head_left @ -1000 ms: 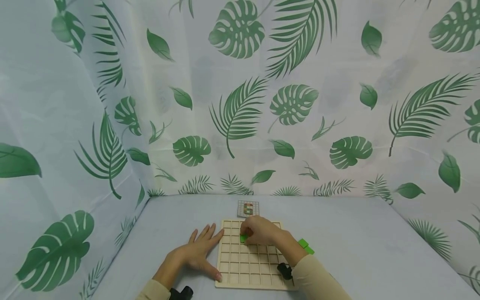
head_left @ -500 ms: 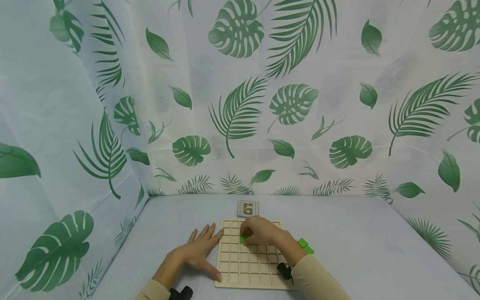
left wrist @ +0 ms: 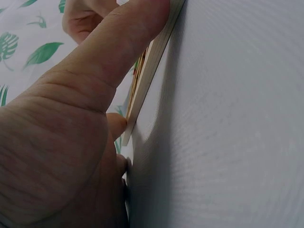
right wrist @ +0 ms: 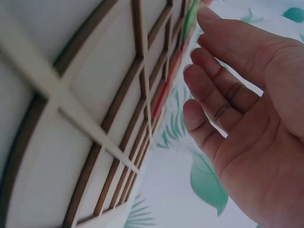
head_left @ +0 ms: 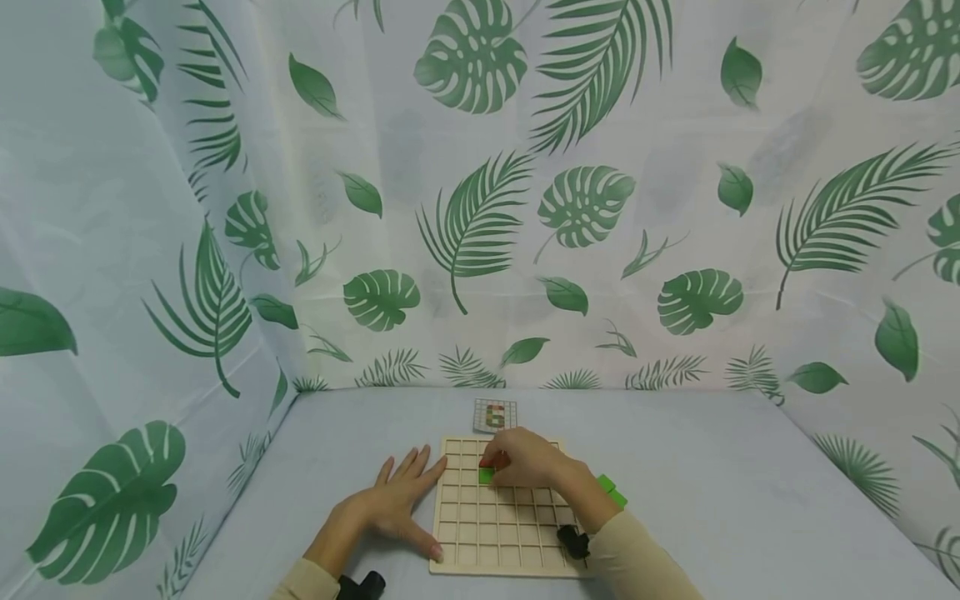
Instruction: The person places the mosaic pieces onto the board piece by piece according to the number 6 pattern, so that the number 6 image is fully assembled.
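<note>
A pale wooden grid board (head_left: pixel 465 533) lies on the table. My left hand (head_left: pixel 393 504) rests at its left edge with fingers spread, thumb on the near left corner; the left wrist view shows the thumb (left wrist: pixel 118 42) against the rim. Over the far part of the board is my right hand (head_left: pixel 525 458), its fingertips close to a green tile (head_left: pixel 486 476) lying in a cell. Red tiles (head_left: pixel 502 458) show just beyond, partly covered by the fingers. In the right wrist view the fingers (right wrist: pixel 209 90) are loosely bent, the thumb tip beside the green tile (right wrist: pixel 189 21).
A small pattern card (head_left: pixel 495 415) with a coloured figure lies beyond the board. To the right, partly behind the right forearm, are loose green tiles (head_left: pixel 611 490). Leaf-printed cloth walls (head_left: pixel 585 292) stand at the back and sides.
The right hand's fingers have shifted slightly off the green tile, so more of it and a bit of red beside it show. The left hand stays in place.
</note>
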